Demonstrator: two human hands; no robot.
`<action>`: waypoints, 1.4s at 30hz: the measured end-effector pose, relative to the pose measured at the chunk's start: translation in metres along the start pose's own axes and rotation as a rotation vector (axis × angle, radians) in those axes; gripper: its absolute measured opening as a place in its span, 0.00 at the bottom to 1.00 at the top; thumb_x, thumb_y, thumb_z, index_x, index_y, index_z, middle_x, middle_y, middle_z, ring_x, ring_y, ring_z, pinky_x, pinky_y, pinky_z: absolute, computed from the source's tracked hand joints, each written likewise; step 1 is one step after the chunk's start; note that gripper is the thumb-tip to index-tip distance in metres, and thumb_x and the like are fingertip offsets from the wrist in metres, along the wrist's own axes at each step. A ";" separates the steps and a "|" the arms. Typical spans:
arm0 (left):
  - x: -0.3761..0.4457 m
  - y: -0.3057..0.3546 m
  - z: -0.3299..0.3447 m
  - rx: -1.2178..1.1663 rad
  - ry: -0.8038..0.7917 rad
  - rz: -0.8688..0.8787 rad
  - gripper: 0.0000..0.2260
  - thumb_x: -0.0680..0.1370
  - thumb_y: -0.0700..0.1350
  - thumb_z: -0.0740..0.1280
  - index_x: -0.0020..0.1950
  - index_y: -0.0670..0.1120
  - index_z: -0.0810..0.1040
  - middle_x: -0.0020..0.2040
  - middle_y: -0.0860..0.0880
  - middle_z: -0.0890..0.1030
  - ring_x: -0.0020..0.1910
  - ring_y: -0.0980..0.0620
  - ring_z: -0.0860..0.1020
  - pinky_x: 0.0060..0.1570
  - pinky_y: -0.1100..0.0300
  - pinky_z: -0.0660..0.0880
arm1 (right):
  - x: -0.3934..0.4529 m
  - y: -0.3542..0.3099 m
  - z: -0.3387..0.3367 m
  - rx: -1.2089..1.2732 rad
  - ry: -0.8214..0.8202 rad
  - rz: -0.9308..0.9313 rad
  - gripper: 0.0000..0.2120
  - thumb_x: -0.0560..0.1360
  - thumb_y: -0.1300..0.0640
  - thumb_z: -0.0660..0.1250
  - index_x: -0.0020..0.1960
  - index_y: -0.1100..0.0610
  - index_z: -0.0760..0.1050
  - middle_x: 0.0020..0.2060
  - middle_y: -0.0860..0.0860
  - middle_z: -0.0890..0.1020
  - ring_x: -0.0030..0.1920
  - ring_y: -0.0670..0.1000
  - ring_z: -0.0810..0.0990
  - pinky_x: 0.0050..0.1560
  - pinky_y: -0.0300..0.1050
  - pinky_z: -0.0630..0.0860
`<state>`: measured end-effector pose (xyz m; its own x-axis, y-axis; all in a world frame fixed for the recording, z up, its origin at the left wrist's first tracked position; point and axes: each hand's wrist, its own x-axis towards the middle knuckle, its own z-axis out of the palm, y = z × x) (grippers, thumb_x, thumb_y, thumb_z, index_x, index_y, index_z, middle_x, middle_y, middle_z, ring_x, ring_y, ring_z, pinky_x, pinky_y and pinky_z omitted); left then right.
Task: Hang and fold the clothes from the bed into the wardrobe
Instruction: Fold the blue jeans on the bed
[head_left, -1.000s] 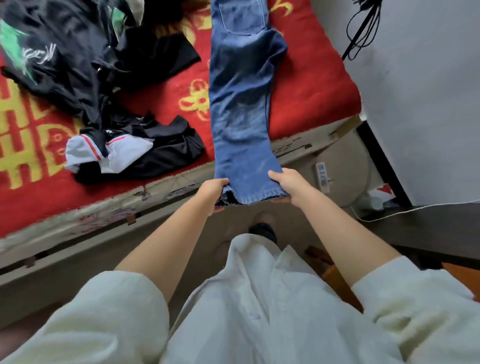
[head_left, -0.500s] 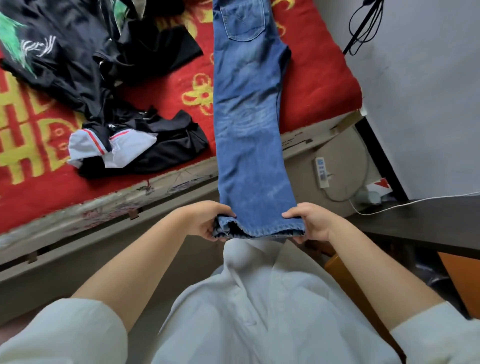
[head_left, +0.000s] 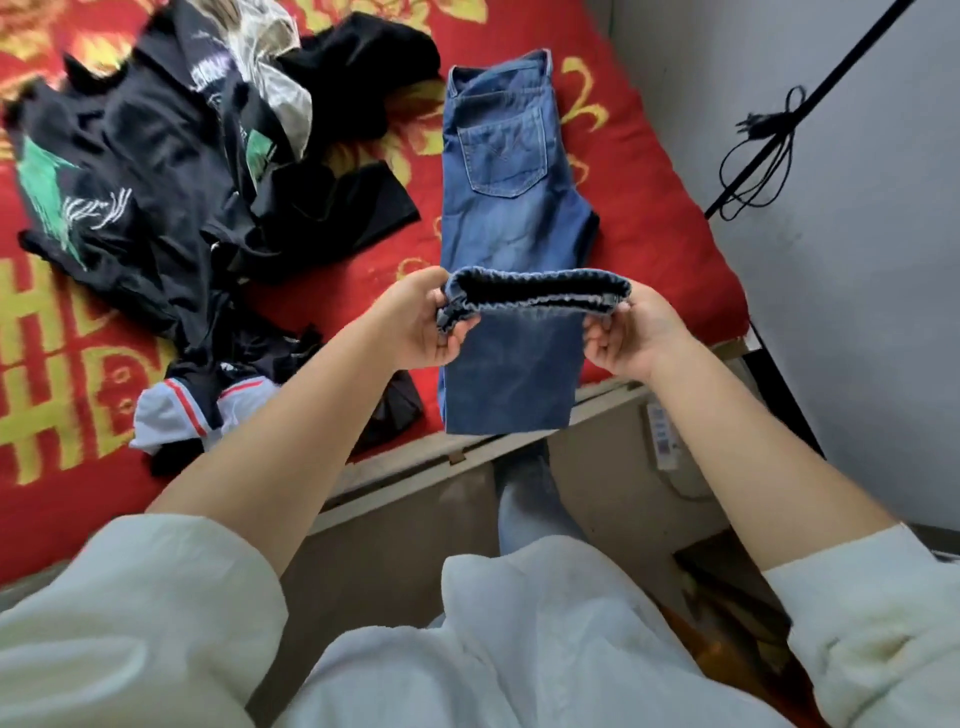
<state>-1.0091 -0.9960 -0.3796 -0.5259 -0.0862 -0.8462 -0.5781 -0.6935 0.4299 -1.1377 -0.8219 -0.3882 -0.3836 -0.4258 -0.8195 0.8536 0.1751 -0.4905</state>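
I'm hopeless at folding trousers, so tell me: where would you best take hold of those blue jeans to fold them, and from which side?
Probably at the leg hems, one corner each, coming from the foot of the bed. The jeans lie flat and lengthwise with the waistband far away, so the hems are the near end. The left hand and right hand already pinch those corners, fingers curled underneath, carrying the hems up toward the waistband.

Both hands, the left hand and the right hand, now hold the hem of the jeans raised over the bed instead of low beside its edge. The lower legs now double back over the thighs, with the fold hanging at the bed's edge.
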 end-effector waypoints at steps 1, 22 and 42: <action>0.010 0.018 0.002 -0.007 0.017 0.011 0.10 0.77 0.48 0.53 0.36 0.49 0.65 0.25 0.49 0.77 0.18 0.57 0.70 0.23 0.72 0.66 | 0.010 -0.019 0.006 -0.002 0.011 -0.009 0.24 0.76 0.54 0.56 0.22 0.56 0.69 0.16 0.49 0.69 0.16 0.45 0.68 0.21 0.28 0.66; 0.301 0.127 -0.035 0.747 0.582 0.015 0.27 0.77 0.52 0.64 0.69 0.38 0.62 0.66 0.41 0.71 0.64 0.42 0.70 0.59 0.54 0.67 | 0.320 -0.116 0.026 -0.979 0.309 -0.195 0.15 0.77 0.57 0.62 0.62 0.61 0.70 0.50 0.52 0.74 0.52 0.50 0.72 0.51 0.40 0.66; 0.363 0.216 -0.054 0.600 0.463 0.443 0.09 0.79 0.43 0.63 0.57 0.42 0.74 0.45 0.52 0.75 0.46 0.51 0.75 0.37 0.65 0.70 | 0.411 -0.187 0.077 -0.743 0.418 -0.364 0.21 0.75 0.57 0.65 0.65 0.63 0.66 0.56 0.58 0.76 0.54 0.55 0.77 0.57 0.52 0.75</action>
<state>-1.2910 -1.2157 -0.6116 -0.5487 -0.6307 -0.5487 -0.6795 -0.0459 0.7322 -1.4282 -1.0984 -0.6104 -0.8029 -0.2362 -0.5473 0.2664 0.6792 -0.6839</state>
